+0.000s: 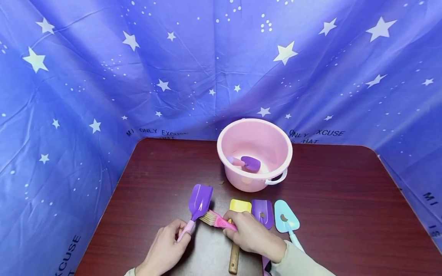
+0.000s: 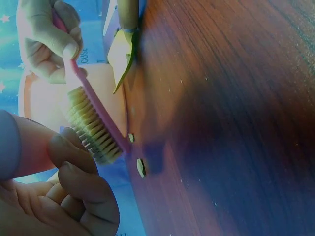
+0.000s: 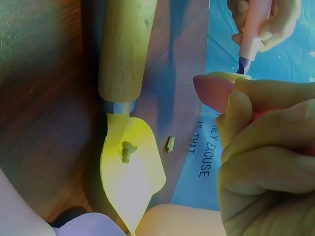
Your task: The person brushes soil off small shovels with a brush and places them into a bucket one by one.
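My left hand [image 1: 169,241] grips the pink handle of a purple toy shovel [image 1: 200,199], its blade raised above the table. In my right hand [image 1: 252,234] is a pink brush [image 1: 222,221], held by its handle. The brush's pale bristles [image 2: 96,125] point toward the shovel and, in the head view, lie against or just behind the blade's lower edge; whether they touch I cannot tell. Below the right hand lies a yellow shovel [image 3: 133,162] with a wooden handle, a small brownish bit on its blade. The right hand hides part of it.
A pink bucket [image 1: 253,182] with a white handle stands at the back, another small purple shovel [image 1: 251,164] inside. Right of the yellow shovel lie a purple shovel [image 1: 266,209] and a light blue trowel [image 1: 284,214], each bearing a small brown bit. A starry blue cloth [image 1: 193,76] hangs behind.
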The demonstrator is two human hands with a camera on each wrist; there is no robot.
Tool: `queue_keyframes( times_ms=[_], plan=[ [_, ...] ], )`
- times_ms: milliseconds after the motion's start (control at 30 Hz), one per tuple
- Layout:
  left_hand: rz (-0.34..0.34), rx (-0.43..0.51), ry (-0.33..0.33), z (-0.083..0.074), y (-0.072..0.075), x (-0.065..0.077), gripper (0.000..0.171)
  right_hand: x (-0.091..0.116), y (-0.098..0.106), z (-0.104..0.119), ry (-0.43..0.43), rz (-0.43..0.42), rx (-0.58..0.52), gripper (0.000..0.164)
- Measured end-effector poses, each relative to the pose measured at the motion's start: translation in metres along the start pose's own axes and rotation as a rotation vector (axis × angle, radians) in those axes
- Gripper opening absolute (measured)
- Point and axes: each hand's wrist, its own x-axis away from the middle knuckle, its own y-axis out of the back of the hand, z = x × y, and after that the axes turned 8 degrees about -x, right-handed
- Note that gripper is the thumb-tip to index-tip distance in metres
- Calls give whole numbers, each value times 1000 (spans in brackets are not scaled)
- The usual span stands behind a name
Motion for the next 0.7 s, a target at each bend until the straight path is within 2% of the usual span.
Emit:
queue_keyframes(
  times_ms=[400, 700],
  plan=[
    [44, -7, -27, 0, -1, -1, 23, -3, 10, -5, -49, -107, 13, 18],
    [67, 2, -16, 1, -2, 3, 14, -7, 18, -7, -100, -183, 16, 15]
  ],
)
